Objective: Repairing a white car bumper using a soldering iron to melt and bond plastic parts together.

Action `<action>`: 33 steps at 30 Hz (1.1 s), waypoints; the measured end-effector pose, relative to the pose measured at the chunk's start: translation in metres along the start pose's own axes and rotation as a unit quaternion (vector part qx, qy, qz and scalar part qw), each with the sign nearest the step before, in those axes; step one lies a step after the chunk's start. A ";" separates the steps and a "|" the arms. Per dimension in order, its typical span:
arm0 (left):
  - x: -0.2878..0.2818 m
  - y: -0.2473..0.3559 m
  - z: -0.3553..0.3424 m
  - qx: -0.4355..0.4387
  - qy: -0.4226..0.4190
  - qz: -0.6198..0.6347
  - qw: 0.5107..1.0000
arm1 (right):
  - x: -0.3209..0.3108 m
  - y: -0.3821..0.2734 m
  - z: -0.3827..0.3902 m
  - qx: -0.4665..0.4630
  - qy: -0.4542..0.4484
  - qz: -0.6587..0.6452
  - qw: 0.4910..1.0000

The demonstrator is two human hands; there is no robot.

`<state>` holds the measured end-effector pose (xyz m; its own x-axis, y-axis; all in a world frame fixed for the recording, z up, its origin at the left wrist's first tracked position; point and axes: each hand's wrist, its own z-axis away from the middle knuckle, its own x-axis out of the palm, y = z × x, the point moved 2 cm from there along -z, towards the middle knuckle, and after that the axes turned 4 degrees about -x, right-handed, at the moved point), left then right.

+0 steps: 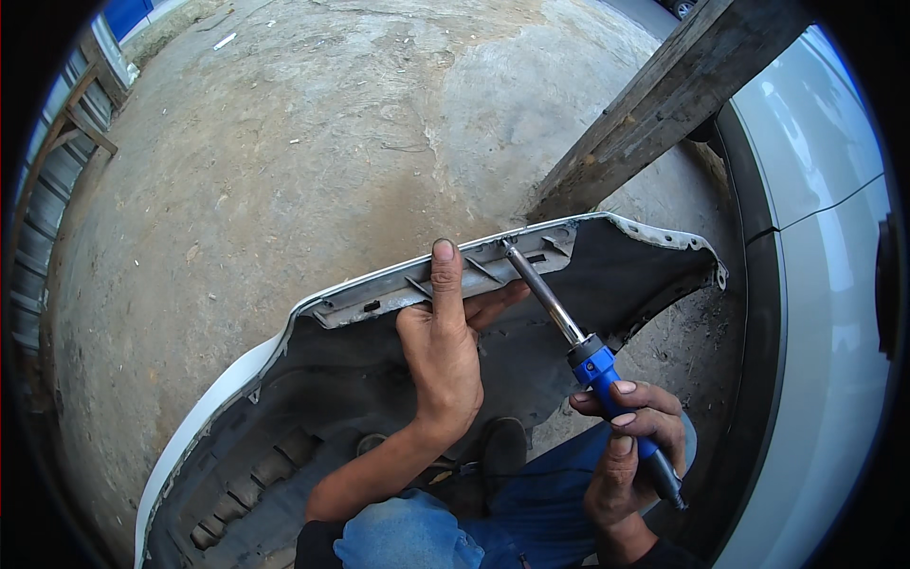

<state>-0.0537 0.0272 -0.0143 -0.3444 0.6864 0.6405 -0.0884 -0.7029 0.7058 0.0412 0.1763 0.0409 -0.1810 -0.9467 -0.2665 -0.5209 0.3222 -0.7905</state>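
A car bumper [355, 346], white outside and dark inside, lies across my legs with its inner side toward me. Along its upper edge runs a grey ribbed plastic strip [393, 302]. My left hand [445, 351] grips this strip, thumb up over the edge and fingers tucked beneath. In my right hand [635, 450] is a soldering iron [595, 365] with a blue handle and a metal shaft, held between thumb and fingers. Its tip meets the strip near the bumper's edge, right of my left hand. Whether the plastic there is melted is too small to tell.
A wooden post [664, 104] rises from the concrete floor [284, 142] just beyond the bumper. To the right stands a light-coloured car [825, 256] with dark lower trim. A corrugated metal wall [43, 228] with a wooden frame borders the left side.
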 end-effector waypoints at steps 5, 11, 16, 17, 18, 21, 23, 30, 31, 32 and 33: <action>0.001 0.001 0.001 0.006 0.006 0.000 1.000 | 0.001 -0.001 0.000 -0.002 0.001 -0.005 1.000; 0.000 0.000 0.001 0.003 0.003 -0.002 1.000 | 0.000 -0.001 0.000 -0.001 0.000 -0.001 1.000; 0.000 0.001 0.001 0.001 0.006 0.000 1.000 | 0.000 -0.001 0.000 0.004 0.002 -0.002 1.000; 0.000 0.001 0.001 0.002 0.006 0.000 1.000 | 0.000 -0.001 0.000 0.003 0.002 -0.002 1.000; 0.000 0.000 0.001 0.002 0.005 0.000 1.000 | 0.000 -0.001 0.000 0.002 0.002 -0.002 1.000; 0.000 0.001 0.001 0.003 0.003 -0.002 1.000 | -0.002 -0.003 0.000 0.010 0.001 -0.044 0.999; 0.000 0.001 0.001 0.003 0.002 -0.003 1.000 | -0.002 -0.003 0.000 0.014 -0.003 -0.042 0.999; 0.000 0.001 0.001 0.005 0.004 0.006 1.000 | -0.002 -0.002 -0.001 0.013 0.006 -0.047 0.999; 0.000 0.001 0.001 0.009 0.005 0.010 1.000 | -0.002 -0.002 -0.001 0.017 0.012 -0.049 0.999; 0.000 0.000 0.001 0.009 0.005 0.010 1.000 | -0.002 -0.001 0.000 0.021 0.017 -0.052 0.998; 0.000 0.000 0.000 0.011 0.006 0.016 1.000 | -0.001 0.000 0.000 0.021 0.017 -0.052 0.998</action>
<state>-0.0534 0.0272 -0.0144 -0.3574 0.6621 0.6587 -0.0576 -0.7196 0.6920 0.0409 0.1774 0.0411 -0.1560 -0.9741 -0.1635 -0.5028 0.2208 -0.8357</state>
